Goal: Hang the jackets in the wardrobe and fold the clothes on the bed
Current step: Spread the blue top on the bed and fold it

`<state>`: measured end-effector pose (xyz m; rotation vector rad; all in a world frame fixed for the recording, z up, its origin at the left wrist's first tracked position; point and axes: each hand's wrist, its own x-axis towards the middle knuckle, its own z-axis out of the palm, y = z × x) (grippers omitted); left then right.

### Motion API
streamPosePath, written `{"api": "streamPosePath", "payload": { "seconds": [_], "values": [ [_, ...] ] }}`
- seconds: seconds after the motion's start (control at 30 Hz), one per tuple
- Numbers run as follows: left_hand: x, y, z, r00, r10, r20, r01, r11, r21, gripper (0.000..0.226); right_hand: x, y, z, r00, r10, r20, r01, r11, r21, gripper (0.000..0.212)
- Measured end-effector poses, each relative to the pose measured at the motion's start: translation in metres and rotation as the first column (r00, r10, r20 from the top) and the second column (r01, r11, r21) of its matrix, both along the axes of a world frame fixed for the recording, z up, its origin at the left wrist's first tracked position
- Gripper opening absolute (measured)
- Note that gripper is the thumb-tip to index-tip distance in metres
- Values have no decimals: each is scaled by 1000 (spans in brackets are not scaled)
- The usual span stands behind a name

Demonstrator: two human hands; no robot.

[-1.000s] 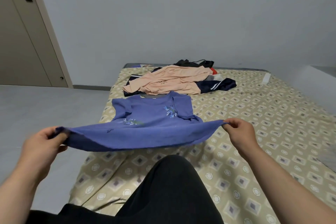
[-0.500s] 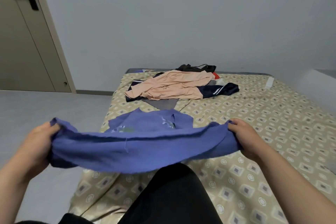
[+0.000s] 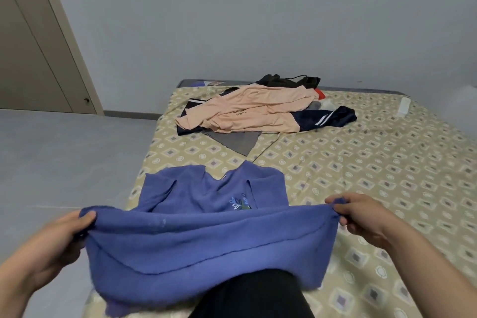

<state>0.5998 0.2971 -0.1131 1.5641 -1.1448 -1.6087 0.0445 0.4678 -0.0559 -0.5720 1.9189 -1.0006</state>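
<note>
Both hands [image 3: 51,248] [image 3: 361,217] pinching blue top [image 3: 206,242]

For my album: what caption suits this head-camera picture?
Left hand and right hand grip a blue top over the bed; a clothes pile lies behind.

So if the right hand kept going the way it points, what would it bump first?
The right hand points left and slightly away and pinches the blue top. Going straight on, it would likely meet more of that same top, the part lying on the bed, though depth is hard to judge.
</note>
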Motion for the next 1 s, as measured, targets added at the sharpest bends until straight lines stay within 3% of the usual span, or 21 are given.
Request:
{"api": "streamPosePath", "payload": {
  "seconds": [0.17, 0.33, 0.43, 0.5, 0.53, 0.6, 0.63, 0.7, 0.8, 0.9, 0.97, 1.0],
  "values": [
    [-31, -42, -17, 974, 188, -125, -180, 981, 73, 18, -6, -59, -22, 922, -301, 244, 324, 944, -60, 30],
    [-84, -108, -1, 905, 325, -274, -327, 944, 40, 19, -16, -136, -37, 890, -352, 290, 403, 904, -140, 28],
    [-106, -137, -7, 922, 270, -277, -279, 960, 4, 16, -16, -169, -47, 904, -307, 298, 372, 908, -192, 35],
    [-111, -136, -19, 969, 201, -144, -212, 975, -67, 36, -12, -174, -59, 961, -207, 183, 241, 952, -189, 56],
    [-109, -129, -28, 986, 165, 21, -162, 979, -123, 49, -8, -170, -66, 986, -142, 85, 154, 976, -152, 66],
    [-98, -104, -46, 907, 92, 410, -12, 981, -194, 60, 3, -150, -81, 994, -47, -98, 41, 997, -60, 75],
    [-91, -89, -57, 851, 65, 521, 47, 979, -198, 59, 7, -136, -89, 984, -47, -172, 43, 999, -30, 73],
    [-75, -56, -79, 796, 24, 605, 128, 970, -207, 47, 15, -104, -105, 932, -77, -353, 83, 997, 2, 59],
    [-55, -22, -97, 730, -62, 680, 289, 930, -225, 32, 34, -61, -124, 831, 78, -551, -54, 997, 59, 19],
    [-53, -15, -91, 649, -2, 761, 156, 979, -131, 36, 53, -46, -120, 842, 118, -527, -53, 989, 136, 10],
    [-56, -13, -81, 564, -75, 822, 100, 995, 22, 43, 59, -46, -109, 923, 64, -378, 29, 972, 234, 18],
    [-58, -10, -78, 569, -119, 814, 92, 993, 80, 40, 61, -47, -104, 964, 27, -266, 49, 960, 277, 19]
  ]
}}
